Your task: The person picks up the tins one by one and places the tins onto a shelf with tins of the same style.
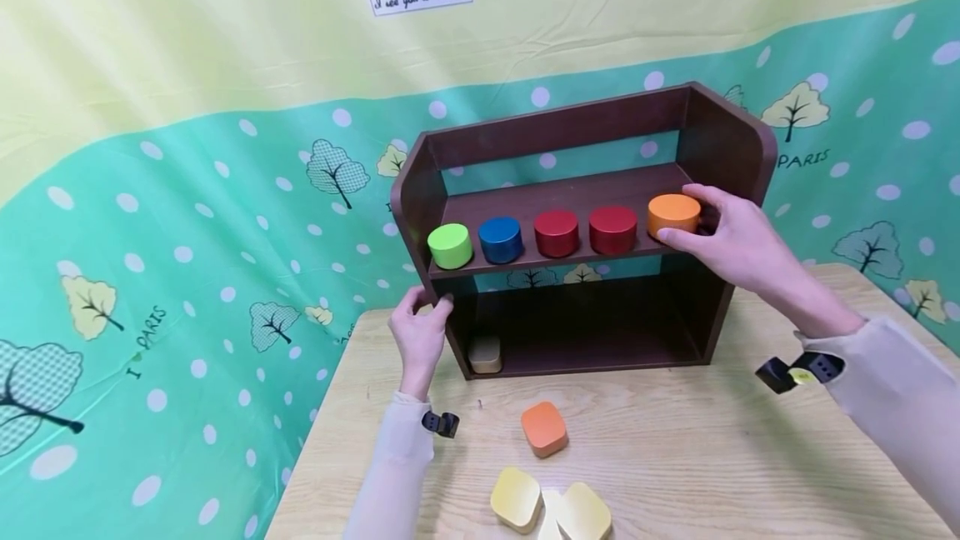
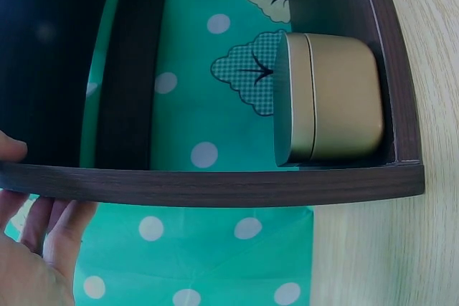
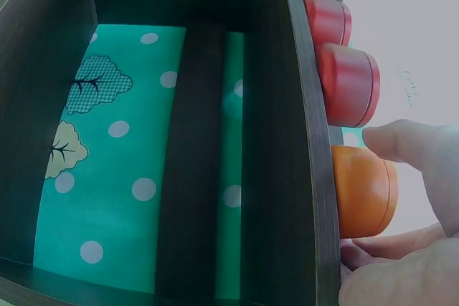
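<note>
One pale table [image 1: 660, 440] fronts dotted cloth [image 1: 247, 157]; left hand [image 1: 418, 336] pinches shelf [image 1: 577, 190], right hand [image 1: 738, 240] orange tin [image 1: 672, 217].

Bright, even light fills the head view, casting soft shadows on a pale wood-grain table [image 1: 660, 440] near white fabric sleeves [image 1: 892, 398], while the lower compartment of a dark brown wooden shelf unit [image 1: 731, 144] falls dim. The left wrist view is murkier, its lens bowing the shelf's edge; soft sheen marks a gold, rounded-square metallic tin [image 2: 349, 98]. In the right wrist view, glare bleaches the yellow-and-teal printed fabric backdrop [image 3: 416, 41] nearly white.
</note>
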Motion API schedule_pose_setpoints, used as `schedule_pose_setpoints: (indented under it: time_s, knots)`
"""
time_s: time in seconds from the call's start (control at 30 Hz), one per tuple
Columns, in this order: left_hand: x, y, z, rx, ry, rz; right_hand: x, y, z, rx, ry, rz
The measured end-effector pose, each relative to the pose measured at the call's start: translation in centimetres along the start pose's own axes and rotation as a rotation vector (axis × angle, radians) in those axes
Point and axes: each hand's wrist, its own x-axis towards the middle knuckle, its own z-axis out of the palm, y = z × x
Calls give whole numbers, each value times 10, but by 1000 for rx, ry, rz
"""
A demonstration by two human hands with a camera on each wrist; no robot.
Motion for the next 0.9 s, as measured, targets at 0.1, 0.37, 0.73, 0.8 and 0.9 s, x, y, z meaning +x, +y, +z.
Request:
schedule_pose_setpoints:
  time_s: [0.1,0.37,0.73,0.8,0.9]
  knots:
    - [0,1,0,1,-4,-3,-5,0,2,5,19,-4]
    - [-1,2,0,5,-3,-15,-22,-2,9,8,98,-22]
    - [2,-1,-1,9,-3,-4,-54,0,15,86,177,33]
    - [2,-2,-1,10,-3,-1,-60,2,16,102,183,31]
    - [1,-1,-1,11,-2,0,-69,6,18,134,183,24]
